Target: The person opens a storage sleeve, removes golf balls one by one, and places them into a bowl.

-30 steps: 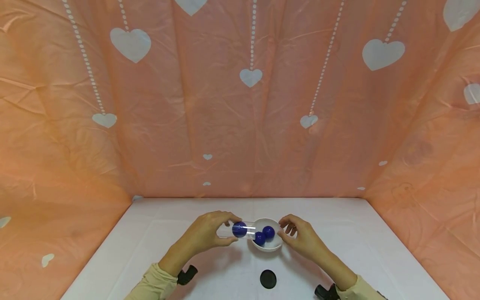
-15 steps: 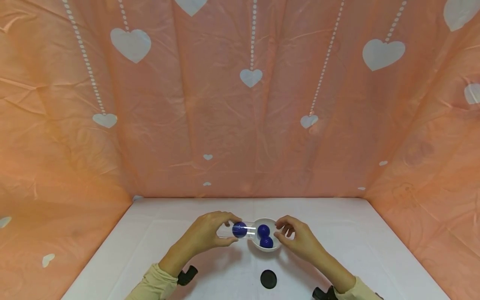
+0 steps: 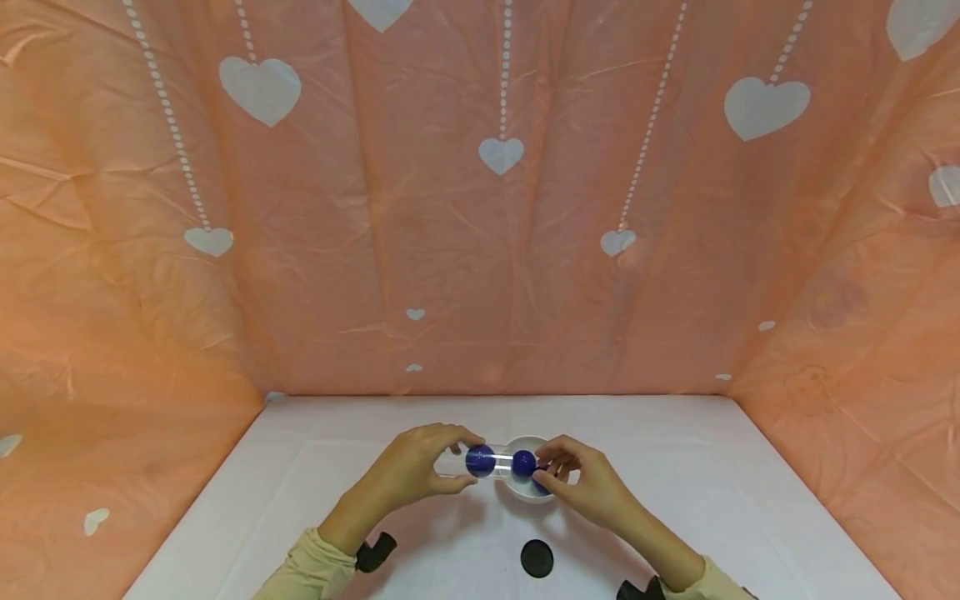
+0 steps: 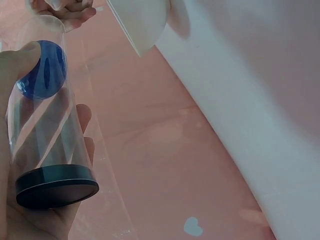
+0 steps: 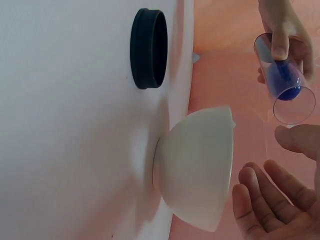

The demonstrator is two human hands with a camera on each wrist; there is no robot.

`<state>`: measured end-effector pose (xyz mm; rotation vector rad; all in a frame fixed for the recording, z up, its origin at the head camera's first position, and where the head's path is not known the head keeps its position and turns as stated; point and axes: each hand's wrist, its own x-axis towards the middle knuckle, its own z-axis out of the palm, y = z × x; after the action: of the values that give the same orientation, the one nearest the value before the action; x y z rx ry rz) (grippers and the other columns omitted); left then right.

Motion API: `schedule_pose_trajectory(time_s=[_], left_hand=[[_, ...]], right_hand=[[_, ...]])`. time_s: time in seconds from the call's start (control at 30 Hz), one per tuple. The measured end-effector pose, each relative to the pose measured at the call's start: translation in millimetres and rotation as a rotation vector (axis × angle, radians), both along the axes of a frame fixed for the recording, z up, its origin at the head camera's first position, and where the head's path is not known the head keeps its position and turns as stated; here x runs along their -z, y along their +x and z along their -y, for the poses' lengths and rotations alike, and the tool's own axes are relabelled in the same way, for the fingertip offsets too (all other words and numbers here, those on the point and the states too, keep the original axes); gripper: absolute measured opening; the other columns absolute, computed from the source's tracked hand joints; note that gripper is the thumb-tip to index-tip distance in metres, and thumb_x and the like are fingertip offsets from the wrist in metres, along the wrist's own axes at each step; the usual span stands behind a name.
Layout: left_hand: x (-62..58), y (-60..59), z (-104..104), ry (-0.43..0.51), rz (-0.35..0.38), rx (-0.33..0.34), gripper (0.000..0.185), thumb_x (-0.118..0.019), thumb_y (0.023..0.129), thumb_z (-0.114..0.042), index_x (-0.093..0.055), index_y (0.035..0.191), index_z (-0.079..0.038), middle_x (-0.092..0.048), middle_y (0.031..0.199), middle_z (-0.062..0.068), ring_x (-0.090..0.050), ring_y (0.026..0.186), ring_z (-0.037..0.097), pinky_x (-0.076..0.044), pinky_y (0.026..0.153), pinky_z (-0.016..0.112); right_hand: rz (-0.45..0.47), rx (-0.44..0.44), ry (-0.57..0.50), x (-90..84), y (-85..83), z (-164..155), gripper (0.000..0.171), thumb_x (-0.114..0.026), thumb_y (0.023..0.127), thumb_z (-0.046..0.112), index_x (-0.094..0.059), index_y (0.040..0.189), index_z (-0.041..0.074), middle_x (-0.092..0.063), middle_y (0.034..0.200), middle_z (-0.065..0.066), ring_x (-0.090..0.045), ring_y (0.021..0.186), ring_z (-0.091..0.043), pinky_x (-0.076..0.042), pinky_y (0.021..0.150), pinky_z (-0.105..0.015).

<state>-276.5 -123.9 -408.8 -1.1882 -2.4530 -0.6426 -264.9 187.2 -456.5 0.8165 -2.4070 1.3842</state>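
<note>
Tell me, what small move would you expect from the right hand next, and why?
Probably a short push leftward: the right hand pinches a blue ball over the white bowl, just at the open mouth of the clear tube, which the left hand holds sideways with one ball already inside.

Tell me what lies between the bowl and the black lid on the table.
Nothing: the right wrist view shows only bare white table between the bowl and the lid.

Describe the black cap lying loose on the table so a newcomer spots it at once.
On the white table, look nearest the camera from the white bowl, between the person's forearms. The black cap lies there flat and alone: a dark round disc, touched by neither hand.
</note>
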Motion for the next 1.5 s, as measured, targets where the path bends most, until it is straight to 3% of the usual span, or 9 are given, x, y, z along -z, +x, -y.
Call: schedule_pose_trajectory(time_s=[0.27,0.57,0.8,0.97,1.2,1.5], left_hand=[[-1.8,0.6,-2,0.005,-0.014,0.008,0.048,-0.094,0.085,-0.03,-0.074,0.128,-0.02,-0.078,0.116,-0.009,-0.071,0.095,0.01,-0.059,0.081,0.029],[-2.7,1.2,-5,0.0,-0.012,0.008,0.048,-0.095,0.084,-0.03,-0.074,0.127,-0.021,-0.077,0.114,-0.009,-0.071,0.094,0.009,-0.059,0.079,0.028],[-1.2,0.0,-6,-0.007,-0.017,0.014,0.048,-0.094,0.085,-0.031,-0.074,0.127,-0.022,-0.077,0.113,-0.011,-0.07,0.094,0.007,-0.058,0.079,0.028],[-0.3,0.1,-7,-0.006,-0.02,0.022,0.048,-0.095,0.084,-0.031,-0.074,0.126,-0.022,-0.077,0.113,-0.011,-0.07,0.094,0.007,-0.058,0.079,0.028],[0.2,0.4,-8,-0.012,-0.025,0.028,0.047,-0.095,0.084,-0.03,-0.074,0.125,-0.02,-0.077,0.112,-0.01,-0.072,0.094,0.01,-0.058,0.079,0.028],[0.1,1.2,-8,-0.03,-0.043,0.022,0.046,-0.094,0.084,-0.031,-0.075,0.124,-0.019,-0.077,0.107,-0.009,-0.072,0.093,0.01,-0.059,0.079,0.029]], right_hand=[[-0.003,-0.068,-0.068,-3.3,2.1,5,0.025,-0.083,0.094,0.006,-0.072,0.116,0.002,-0.077,0.105,-0.014,-0.069,0.087,-0.008,-0.06,0.08,-0.029],[0.034,-0.16,-0.111,-3.7,4.2,8,0.028,-0.081,0.097,0.01,-0.071,0.122,0.005,-0.077,0.11,-0.009,-0.073,0.094,-0.013,-0.06,0.089,-0.032],[0.07,-0.184,-0.147,-4.0,5.8,13,0.033,-0.083,0.095,0.008,-0.07,0.124,0.003,-0.076,0.113,-0.011,-0.073,0.096,-0.013,-0.061,0.09,-0.031],[0.095,-0.201,-0.159,-4.5,7.1,15,0.039,-0.083,0.095,0.009,-0.067,0.127,-0.004,-0.076,0.114,-0.014,-0.073,0.098,-0.015,-0.06,0.09,-0.029],[0.137,-0.199,-0.167,-2.1,7.9,16,0.038,-0.082,0.096,0.009,-0.066,0.128,-0.002,-0.074,0.114,-0.02,-0.072,0.099,-0.014,-0.06,0.09,-0.027],[0.161,-0.206,-0.178,1.1,6.8,17,0.041,-0.081,0.096,0.008,-0.063,0.129,-0.009,-0.073,0.115,-0.022,-0.072,0.1,-0.014,-0.059,0.092,-0.026]])
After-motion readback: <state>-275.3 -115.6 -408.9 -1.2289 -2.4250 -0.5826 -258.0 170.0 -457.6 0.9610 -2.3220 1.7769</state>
